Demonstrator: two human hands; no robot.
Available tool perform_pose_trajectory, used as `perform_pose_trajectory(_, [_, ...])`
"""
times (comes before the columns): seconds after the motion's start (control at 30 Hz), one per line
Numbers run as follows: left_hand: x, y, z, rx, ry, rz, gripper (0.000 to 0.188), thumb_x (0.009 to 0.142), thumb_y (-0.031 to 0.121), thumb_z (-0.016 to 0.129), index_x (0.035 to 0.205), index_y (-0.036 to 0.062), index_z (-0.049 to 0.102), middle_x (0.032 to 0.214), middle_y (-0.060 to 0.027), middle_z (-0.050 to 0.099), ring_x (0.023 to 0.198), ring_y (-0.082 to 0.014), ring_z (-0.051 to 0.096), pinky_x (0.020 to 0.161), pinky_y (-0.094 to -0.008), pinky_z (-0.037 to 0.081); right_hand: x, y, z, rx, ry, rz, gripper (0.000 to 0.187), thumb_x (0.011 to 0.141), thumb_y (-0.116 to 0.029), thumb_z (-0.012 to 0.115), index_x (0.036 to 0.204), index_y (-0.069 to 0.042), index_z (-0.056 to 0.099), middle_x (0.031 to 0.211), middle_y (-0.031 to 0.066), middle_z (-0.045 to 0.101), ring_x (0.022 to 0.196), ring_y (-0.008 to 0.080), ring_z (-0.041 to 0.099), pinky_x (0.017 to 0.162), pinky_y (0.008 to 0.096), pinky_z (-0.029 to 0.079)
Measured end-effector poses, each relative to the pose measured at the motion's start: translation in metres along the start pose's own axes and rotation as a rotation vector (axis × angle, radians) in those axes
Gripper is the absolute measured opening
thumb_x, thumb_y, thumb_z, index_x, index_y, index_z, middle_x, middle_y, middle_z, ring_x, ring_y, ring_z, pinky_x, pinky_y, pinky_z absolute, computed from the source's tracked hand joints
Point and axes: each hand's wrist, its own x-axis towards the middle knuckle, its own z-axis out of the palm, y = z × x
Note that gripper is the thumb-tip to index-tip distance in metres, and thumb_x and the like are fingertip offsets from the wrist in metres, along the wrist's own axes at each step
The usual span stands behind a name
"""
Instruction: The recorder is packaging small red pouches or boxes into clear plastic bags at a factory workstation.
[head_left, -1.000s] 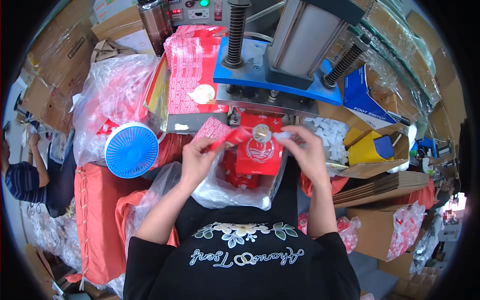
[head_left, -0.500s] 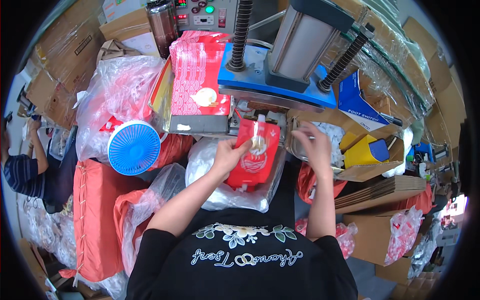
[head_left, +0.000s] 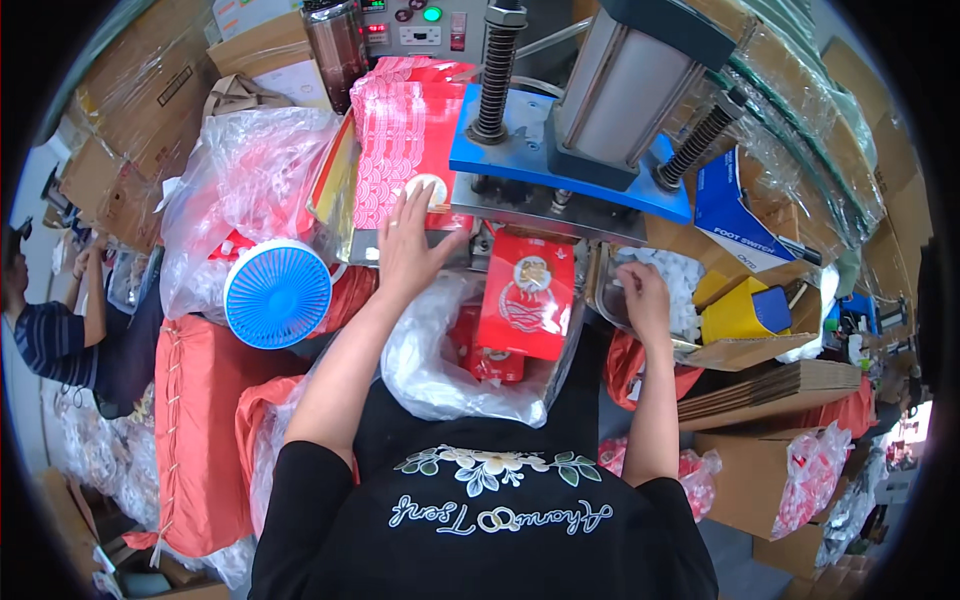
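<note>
Currently, left of the press (head_left: 610, 100), the spread left hand (head_left: 408, 245) is hovering over stacked pouches (head_left: 400, 130), clinging possibly dragging doubles; front-right, the curled right hand's (head_left: 645, 300) pinch is staying unclear; in front, a red pouch (head_left: 526, 300) is lying.

Red pouch (head_left: 530, 305), pale round emblem & white line print, was face up, far end at the press (head_left: 535, 150), near end over plastic bag (head_left: 412, 365). More red pouches (head_left: 500, 366) sat in bag, partly hidden. Flat stack of wave-patterned red pouches (head_left: 405, 135) lay L of press. Sm. white pcs (head_left: 678, 282) lay heaped, R of the single pouch.
</note>
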Motion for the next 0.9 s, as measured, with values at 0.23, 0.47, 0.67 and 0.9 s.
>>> perform_pose_trajectory(0.23, [-0.045,-0.008,-0.039,-0.214,0.0,-0.092,0.013,0.082,0.009,0.071,0.095,0.0082,0.074,0.092,-0.0095,0.07,0.096,-0.0278,0.065,0.103,-0.0461,0.034,-0.011,-0.017,-0.01,0.293,0.073,-0.008,0.028,0.086,-0.004,0.067,0.114,-0.006,0.067,0.095,0.0075,0.057,0.088,0.0183,0.056,0.074,0.029,0.048])
perform_pose_trajectory(0.47, [-0.069,0.046,-0.036,-0.733,-0.31,-0.372,0.011,0.083,0.007,0.077,0.091,-0.0006,0.074,0.08,-0.0013,0.07,0.07,-0.0045,0.057,0.065,-0.0236,0.046,-0.025,-0.123,-0.019,0.496,-0.11,-0.154,0.023,0.081,-0.009,0.076,0.101,-0.001,0.069,0.091,0.0049,0.067,0.084,0.0122,0.062,0.076,0.0266,0.05])
perform_pose_trajectory(0.67, [-0.109,0.045,-0.003,-0.893,-0.509,-0.293,0.018,0.088,0.014,0.074,0.096,-0.0021,0.074,0.081,-0.0038,0.07,0.071,-0.006,0.06,0.063,-0.0241,0.048,-0.032,-0.132,-0.006,0.454,-0.411,-0.141,0.025,0.08,-0.01,0.078,0.101,0.0,0.069,0.098,0.007,0.07,0.086,0.0124,0.065,0.077,0.0268,0.051])
perform_pose_trajectory(0.9, [-0.07,0.07,0.015,-0.998,-0.538,-0.628,0.03,0.091,0.023,0.072,0.098,-0.0062,0.071,0.087,-0.0088,0.071,0.07,-0.0106,0.065,0.063,-0.0258,0.052,-0.016,-0.089,-0.019,0.312,-0.04,-0.029,0.033,0.084,-0.014,0.075,0.112,0.0,0.067,0.101,0.0108,0.072,0.085,0.0176,0.069,0.076,0.0297,0.053])
